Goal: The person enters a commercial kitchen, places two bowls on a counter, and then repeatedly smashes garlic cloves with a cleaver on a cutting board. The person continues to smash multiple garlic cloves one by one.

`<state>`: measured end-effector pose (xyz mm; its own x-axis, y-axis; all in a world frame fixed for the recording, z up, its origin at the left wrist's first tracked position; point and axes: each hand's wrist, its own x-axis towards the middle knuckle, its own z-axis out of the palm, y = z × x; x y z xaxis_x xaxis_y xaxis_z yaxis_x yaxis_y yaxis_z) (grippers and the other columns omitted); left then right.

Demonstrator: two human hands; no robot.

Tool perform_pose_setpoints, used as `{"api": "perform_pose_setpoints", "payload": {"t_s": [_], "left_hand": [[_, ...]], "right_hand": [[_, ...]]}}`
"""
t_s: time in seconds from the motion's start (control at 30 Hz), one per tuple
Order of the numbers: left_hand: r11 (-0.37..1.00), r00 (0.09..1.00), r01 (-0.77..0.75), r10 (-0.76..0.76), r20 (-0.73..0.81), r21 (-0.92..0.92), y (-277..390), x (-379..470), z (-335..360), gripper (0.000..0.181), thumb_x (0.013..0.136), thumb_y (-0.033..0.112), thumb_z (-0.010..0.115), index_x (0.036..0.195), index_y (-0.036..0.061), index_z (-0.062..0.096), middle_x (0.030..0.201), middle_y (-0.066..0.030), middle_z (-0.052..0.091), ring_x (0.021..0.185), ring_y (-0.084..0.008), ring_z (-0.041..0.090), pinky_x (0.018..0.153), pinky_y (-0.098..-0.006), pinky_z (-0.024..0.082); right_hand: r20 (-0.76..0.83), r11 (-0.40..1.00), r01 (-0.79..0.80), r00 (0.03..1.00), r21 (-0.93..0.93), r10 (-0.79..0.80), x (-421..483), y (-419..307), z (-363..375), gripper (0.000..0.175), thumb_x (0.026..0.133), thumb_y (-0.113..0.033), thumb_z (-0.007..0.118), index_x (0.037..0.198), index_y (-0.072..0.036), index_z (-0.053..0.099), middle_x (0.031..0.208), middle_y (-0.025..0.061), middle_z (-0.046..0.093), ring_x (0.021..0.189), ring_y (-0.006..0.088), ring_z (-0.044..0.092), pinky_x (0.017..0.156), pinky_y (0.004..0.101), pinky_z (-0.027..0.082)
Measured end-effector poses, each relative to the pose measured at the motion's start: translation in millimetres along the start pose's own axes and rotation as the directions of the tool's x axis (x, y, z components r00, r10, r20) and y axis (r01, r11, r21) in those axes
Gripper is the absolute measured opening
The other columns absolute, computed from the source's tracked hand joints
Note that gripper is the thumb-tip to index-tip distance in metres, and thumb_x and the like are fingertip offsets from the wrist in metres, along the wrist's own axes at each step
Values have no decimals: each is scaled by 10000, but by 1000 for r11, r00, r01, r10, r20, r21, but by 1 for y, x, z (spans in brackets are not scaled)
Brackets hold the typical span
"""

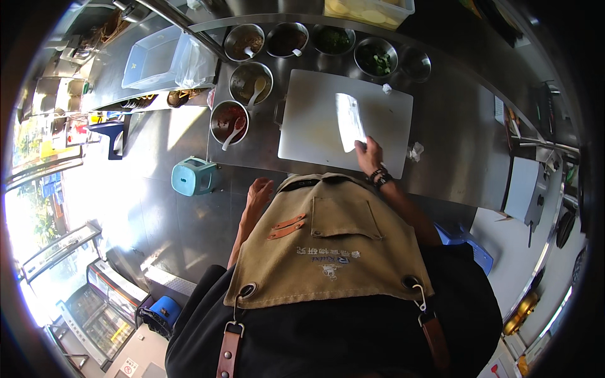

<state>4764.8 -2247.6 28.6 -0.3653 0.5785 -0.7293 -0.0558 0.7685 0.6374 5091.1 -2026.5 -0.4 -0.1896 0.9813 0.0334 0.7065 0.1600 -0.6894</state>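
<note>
My right hand (370,153), with dark bead bracelets at the wrist, is closed on a kitchen knife (350,122). Its broad blade glares with reflected light over a white cutting board (312,118) on the steel counter. Loosely curled, my left hand (260,190) hangs by the front edge of the counter beside my tan apron (331,227), with nothing visible in it. Left of the board stand a steel bowl of red sauce (229,117) and a bowl with a pale spoon (246,87). A crumpled white scrap (387,89) lies at the board's far edge.
Behind the board are a bowl of green leaves (376,59), a bowl of chopped greens (333,40) and other steel bowls. Crumpled paper (416,151) lies right of the board. A clear plastic bin (151,61) stands at the upper left, a turquoise stool (191,176) on the floor.
</note>
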Motion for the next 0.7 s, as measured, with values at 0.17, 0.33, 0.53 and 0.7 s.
{"api": "perform_pose_setpoints", "payload": {"t_s": [0.17,0.33,0.53,0.7], "left_hand": [[999,1000,-23,23,-12,-47,8,-3,3,525,881,377,678,1214,-17,577,1021,-146,689,846,-176,637,669,-306,514],[979,989,-21,-10,-150,-204,-7,-25,-2,520,879,370,669,1217,-15,581,1068,-156,688,906,-206,655,769,-325,528],[993,990,64,-75,-121,-95,-25,-32,11,490,851,372,675,1151,-12,629,1045,-181,694,944,-256,674,823,-357,529],[990,998,1,9,-66,141,-11,-16,14,504,832,386,675,1159,3,644,1064,-212,697,999,-329,672,853,-396,529]], "right_hand": [[85,999,-35,996,9,34,29,11,35,299,847,-294,663,860,-1,602,779,223,656,771,443,638,661,489,495],[-232,885,-466,860,3,454,-29,121,-78,373,903,-256,634,922,111,568,867,273,636,819,385,625,723,473,485],[58,988,-11,998,153,2,-43,45,-68,353,914,-265,634,825,63,540,697,228,591,643,380,602,600,452,467],[408,962,259,871,90,-273,-33,-14,11,352,882,-280,668,778,3,486,664,232,502,590,406,481,542,461,399]]}}
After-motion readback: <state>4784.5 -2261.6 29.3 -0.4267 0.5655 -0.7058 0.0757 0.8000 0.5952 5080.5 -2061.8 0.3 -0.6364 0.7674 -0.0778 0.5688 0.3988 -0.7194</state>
